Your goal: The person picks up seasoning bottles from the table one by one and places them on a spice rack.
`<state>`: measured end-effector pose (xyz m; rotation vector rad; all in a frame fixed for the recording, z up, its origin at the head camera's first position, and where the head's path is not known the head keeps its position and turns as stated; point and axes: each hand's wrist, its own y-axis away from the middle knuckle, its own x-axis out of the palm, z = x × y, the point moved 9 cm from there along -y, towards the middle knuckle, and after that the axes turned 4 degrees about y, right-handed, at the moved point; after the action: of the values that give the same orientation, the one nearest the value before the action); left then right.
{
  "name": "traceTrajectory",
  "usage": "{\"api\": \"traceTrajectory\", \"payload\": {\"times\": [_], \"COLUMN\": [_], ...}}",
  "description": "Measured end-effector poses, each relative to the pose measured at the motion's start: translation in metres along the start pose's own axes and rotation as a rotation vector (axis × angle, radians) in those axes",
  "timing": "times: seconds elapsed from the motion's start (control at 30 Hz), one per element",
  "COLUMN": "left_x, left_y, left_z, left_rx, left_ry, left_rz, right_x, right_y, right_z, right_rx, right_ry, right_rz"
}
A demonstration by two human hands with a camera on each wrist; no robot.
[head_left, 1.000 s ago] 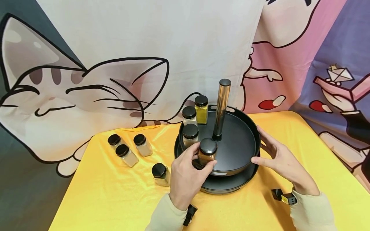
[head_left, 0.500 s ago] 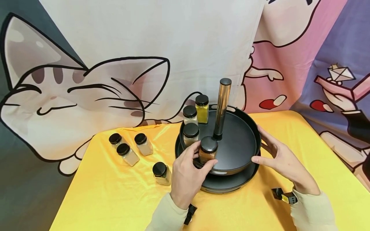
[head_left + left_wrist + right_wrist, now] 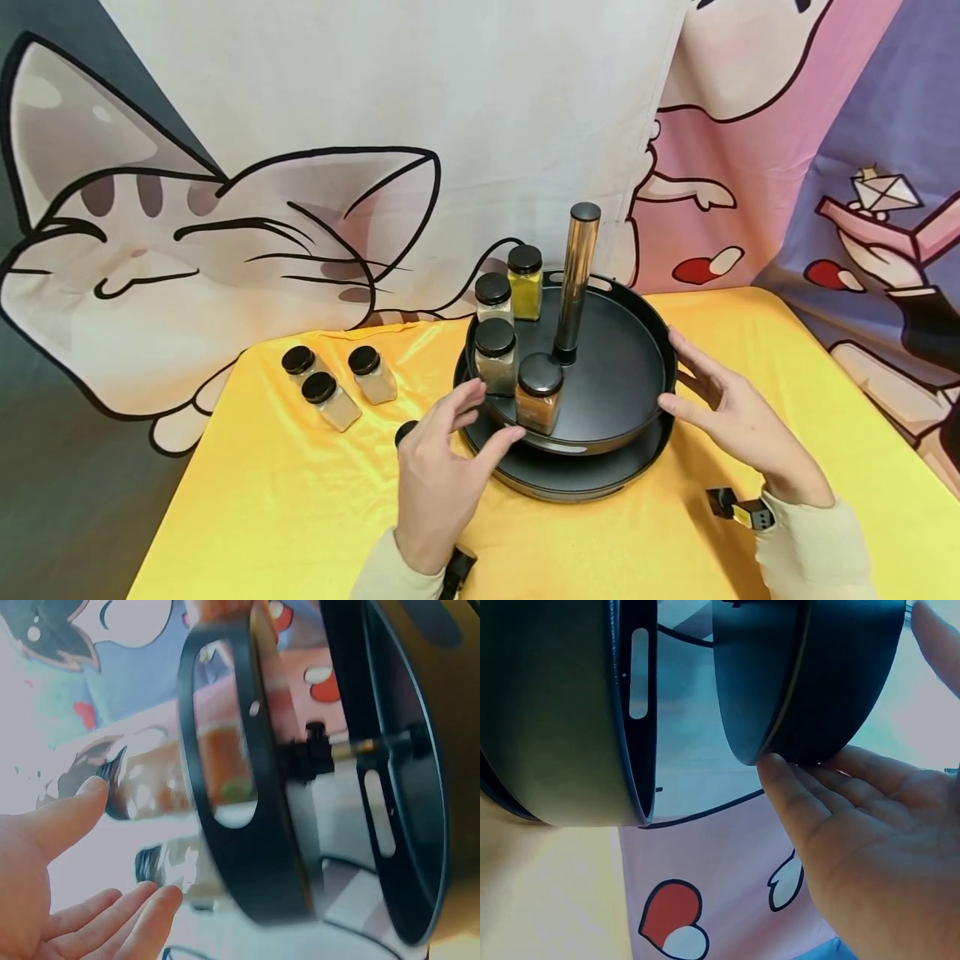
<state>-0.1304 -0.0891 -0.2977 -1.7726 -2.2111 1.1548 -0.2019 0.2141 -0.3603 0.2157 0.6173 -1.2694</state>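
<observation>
A black two-tier round stand has an upper tray point(image 3: 615, 367), a lower tray point(image 3: 577, 483) and a shiny central pole point(image 3: 576, 283). On the upper tray's near left part stands a spice jar point(image 3: 537, 408) with brown contents and a black lid. My left hand point(image 3: 441, 475) is just left of it, thumb and fingers spread and holding nothing; the left wrist view shows a gap to the jar point(image 3: 154, 784). My right hand point(image 3: 738, 417) rests its fingers along the upper tray's right outer side, thumb at the rim. The right wrist view shows straight fingers point(image 3: 840, 780) touching that tray.
Also on the upper tray are a jar with yellow contents point(image 3: 526, 292) and two pale jars, one nearer point(image 3: 495, 367), one behind point(image 3: 493, 307). More jars point(image 3: 330, 402) stand left on the yellow cloth point(image 3: 247, 500); one point(image 3: 406, 431) is mostly hidden behind my left hand. A printed curtain point(image 3: 525, 100) hangs behind.
My left hand has let go of the brown jar and drawn back left and toward me, now covering most of a table jar. The right hand has barely moved.
</observation>
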Motion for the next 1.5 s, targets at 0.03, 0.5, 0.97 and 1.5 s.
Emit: {"api": "traceTrajectory", "payload": {"times": [0.03,0.5,0.97,1.5], "left_x": [-0.006,-0.052,-0.041,-0.031], "left_y": [0.000,0.004,0.010,0.018], "left_z": [0.001,0.034,0.082,0.115], "left_rx": [0.002,-0.064,-0.257,-0.393], "left_ry": [-0.006,-0.299,-0.414,-0.413], "left_rz": [-0.010,0.019,0.332,0.419], "right_x": [-0.001,-0.002,0.000,0.000], "right_y": [0.000,0.001,0.000,0.000], "right_z": [0.000,0.001,-0.005,0.001], "right_rx": [-0.004,-0.026,0.001,-0.006], "right_ry": [-0.005,-0.186,-0.223,-0.242], "right_rz": [-0.003,0.008,0.021,0.037]}}
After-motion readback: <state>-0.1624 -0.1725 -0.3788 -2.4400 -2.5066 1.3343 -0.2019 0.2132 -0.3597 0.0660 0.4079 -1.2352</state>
